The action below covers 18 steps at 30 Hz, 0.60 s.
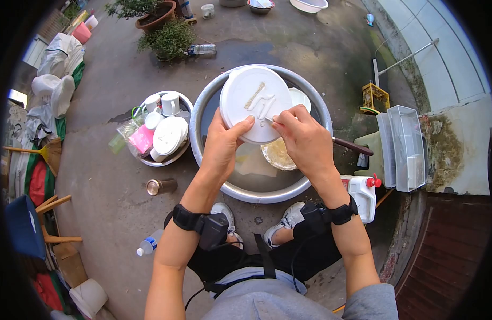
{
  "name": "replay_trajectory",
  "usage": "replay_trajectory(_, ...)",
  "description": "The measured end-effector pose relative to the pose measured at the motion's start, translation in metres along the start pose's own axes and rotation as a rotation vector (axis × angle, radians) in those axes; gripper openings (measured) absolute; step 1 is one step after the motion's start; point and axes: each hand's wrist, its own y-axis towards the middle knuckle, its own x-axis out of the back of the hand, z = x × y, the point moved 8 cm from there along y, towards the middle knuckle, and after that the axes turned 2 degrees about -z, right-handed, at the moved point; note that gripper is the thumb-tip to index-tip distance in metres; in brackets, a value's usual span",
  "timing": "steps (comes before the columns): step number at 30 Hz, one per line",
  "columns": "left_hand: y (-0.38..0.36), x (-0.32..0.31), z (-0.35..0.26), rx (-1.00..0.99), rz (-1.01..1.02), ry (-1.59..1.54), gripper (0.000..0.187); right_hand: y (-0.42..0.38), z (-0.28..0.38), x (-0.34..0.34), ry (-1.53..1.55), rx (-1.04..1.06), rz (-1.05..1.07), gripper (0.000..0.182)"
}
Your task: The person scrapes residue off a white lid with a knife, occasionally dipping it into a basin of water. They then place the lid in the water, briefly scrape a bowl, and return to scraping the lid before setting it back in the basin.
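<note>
My left hand (228,132) grips the lower left edge of a white round lid (247,88), its thumb lying on the top face. Raised curved lines and a brownish, worn strip mark that face. Close against the lid's lower right, my right hand (303,133) is closed in a pinch; a small thin thing shows at its fingertips, too small to name. Both hands are above a large metal basin (240,193) of cloudy water. In the basin, partly hidden by the lid and my right hand, are a yellowish round piece (277,156) and a white dish (300,98).
At left stands a smaller basin (161,161) with white mugs (170,102), a white lidded container (170,135) and a pink packet (141,138). A metal flask (161,186) and a plastic bottle (149,244) lie nearby. A white jug (362,197) and clear bins (409,149) stand right.
</note>
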Motion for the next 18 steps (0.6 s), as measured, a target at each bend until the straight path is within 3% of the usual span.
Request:
replay_trajectory(8,0.0,0.001,0.002,0.009,0.001,0.036,0.055,0.001,0.017,-0.001,0.001,0.185,-0.023,0.01)
replay_trajectory(18,0.0,0.002,0.004,0.002,-0.002,0.056,0.053,-0.001,0.016,-0.004,-0.002,0.205,-0.013,0.011)
